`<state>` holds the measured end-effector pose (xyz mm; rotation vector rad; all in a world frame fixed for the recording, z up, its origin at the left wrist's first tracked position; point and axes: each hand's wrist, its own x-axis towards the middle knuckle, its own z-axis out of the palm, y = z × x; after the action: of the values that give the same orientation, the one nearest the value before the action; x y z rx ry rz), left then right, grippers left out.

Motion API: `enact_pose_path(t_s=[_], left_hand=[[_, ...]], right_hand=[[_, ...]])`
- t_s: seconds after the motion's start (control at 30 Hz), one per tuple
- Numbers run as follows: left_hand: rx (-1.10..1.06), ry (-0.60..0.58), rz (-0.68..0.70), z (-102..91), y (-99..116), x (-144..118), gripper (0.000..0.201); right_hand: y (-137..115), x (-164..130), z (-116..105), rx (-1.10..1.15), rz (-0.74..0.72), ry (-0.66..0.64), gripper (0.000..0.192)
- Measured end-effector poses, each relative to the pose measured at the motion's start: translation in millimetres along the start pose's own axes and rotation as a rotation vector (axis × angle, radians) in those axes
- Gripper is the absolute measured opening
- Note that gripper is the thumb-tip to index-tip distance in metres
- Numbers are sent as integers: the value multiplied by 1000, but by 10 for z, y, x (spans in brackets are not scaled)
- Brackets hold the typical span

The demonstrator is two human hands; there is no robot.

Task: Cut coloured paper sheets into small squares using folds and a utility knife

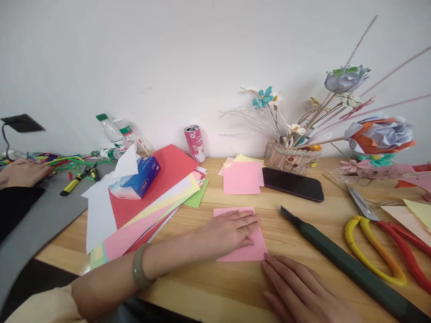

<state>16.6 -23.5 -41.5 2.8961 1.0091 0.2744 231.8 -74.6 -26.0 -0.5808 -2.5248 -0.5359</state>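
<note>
Plain white wall (168, 54), wooden table (235, 287)

Bare wooden table (208, 287) lies open in front of the pink sheet (251, 249), while the paper stack (148, 211) blocks the left, the utility knife (340, 258) and scissors (380, 251) the right, and the phone (292, 184) the rear.

Bright, even, diffuse light; shadows soft and faint; mild wide-angle bending at edges; focus sharp.
</note>
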Motion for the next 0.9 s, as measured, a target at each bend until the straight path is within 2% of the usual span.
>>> enact_pose_path(t_s=[0.1, 0.2, 0.37, 0.5, 0.7, 0.77, 0.9], left_hand=[[-9, -14, -39, -3, -7, -7, 46], [-43, -79, -92, -63, -12, 13, 50], [-103, -156, -96, -154, -42, 38, 57], [-111, -164, -54, -137, -60, 36, 58], [-132, -197, -45, -138, -58, 37, 57], [-148, -210, -62, -160, -50, 37, 58], [-165, -255, -209, -189, -32, 44, 76]], right_hand=[[44, 13, 16, 3, 97, -23, 40], [118, 59, 78, -16, 152, -84, 43], [215, 126, 153, -30, 90, -150, 56], [224, 55, 76, -34, 28, -146, 49], [224, -238, -62, 1, -168, -47, 35], [230, -242, -100, 32, -119, -41, 33], [256, -11, -150, 57, 126, -74, 33]])
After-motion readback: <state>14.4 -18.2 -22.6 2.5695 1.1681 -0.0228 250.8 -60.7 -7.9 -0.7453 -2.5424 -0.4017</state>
